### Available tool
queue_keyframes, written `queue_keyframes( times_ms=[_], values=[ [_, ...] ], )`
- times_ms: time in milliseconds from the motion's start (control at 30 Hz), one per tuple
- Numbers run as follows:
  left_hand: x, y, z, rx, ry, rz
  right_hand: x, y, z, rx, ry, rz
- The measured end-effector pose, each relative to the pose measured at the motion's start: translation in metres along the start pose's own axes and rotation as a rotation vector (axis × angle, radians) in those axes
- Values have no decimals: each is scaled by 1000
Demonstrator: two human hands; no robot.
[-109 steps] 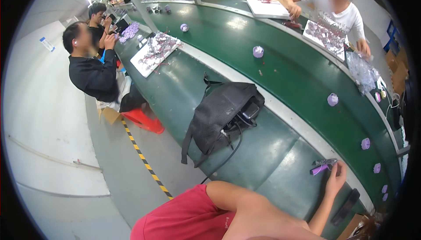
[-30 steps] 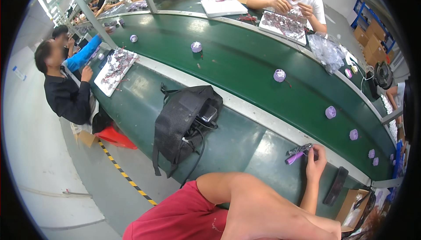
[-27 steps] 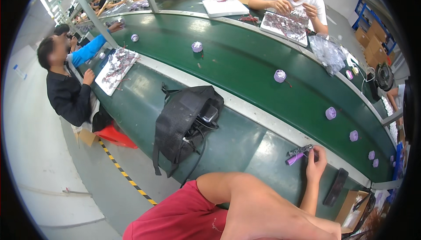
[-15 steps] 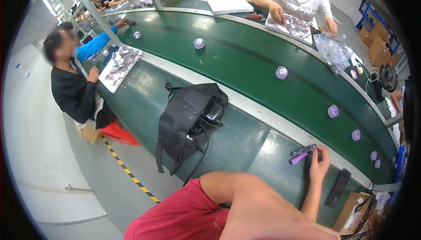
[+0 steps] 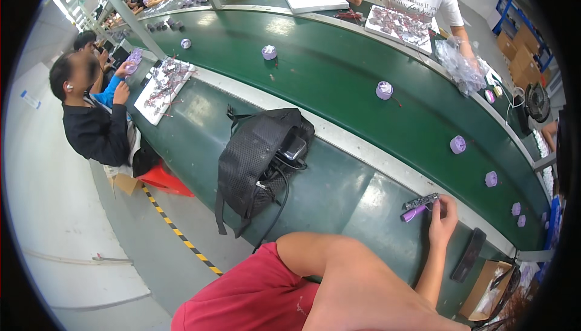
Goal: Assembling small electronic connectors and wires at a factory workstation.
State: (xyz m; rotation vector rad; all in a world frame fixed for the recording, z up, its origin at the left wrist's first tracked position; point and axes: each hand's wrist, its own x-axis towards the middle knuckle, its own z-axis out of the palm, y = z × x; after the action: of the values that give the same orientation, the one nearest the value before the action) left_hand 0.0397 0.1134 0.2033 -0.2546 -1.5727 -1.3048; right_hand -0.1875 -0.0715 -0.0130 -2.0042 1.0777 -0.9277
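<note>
My right hand (image 5: 444,222) pinches the end of a narrow dark circuit board (image 5: 420,201), thumb and forefinger closed round it. Just below the board lies a purple cylinder (image 5: 414,213) like a battery cell, with a thin pale wire near it. Both are over the green workbench (image 5: 378,210), close to the pale rail beside the belt. A long black flat object (image 5: 468,255) rests to the right of my forearm. My left hand does not show. Red cloth and a bare limb cover the lower middle.
A black mesh backpack (image 5: 257,167) sits on the bench. Several purple round pieces (image 5: 384,90) are spaced along the green belt (image 5: 327,83). White trays (image 5: 158,92) of wired parts stand beside co-workers. An open carton (image 5: 486,288) is at the lower right.
The co-worker at left has drawn an arm back from the belt and now has purple pieces at hand. The co-worker across has lifted a hand off the tray. My right hand keeps its pinch.
</note>
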Motion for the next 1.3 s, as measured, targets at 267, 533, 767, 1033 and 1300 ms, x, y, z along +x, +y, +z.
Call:
queue_keyframes(
  times_ms=[267, 533, 767, 1033, 1300],
  values=[
    [-1, 1, -3, -16, -36, -61, 1, -1, 1, -12, 12, -4],
    [-1, 1, -4, -38, -76, -110, 3, -5, 3, 10, 10, -23],
    [0, 5, 1, -46, -108, -163, -1, -8, 2, -9, 5, -28],
    [7, -20, -3, -243, -200, -196, 3, -1, 6, -4, 14, -37],
    [32, -30, 2, -386, -288, -77, 6, -17, 8, -56, 78, -198]
  ],
)
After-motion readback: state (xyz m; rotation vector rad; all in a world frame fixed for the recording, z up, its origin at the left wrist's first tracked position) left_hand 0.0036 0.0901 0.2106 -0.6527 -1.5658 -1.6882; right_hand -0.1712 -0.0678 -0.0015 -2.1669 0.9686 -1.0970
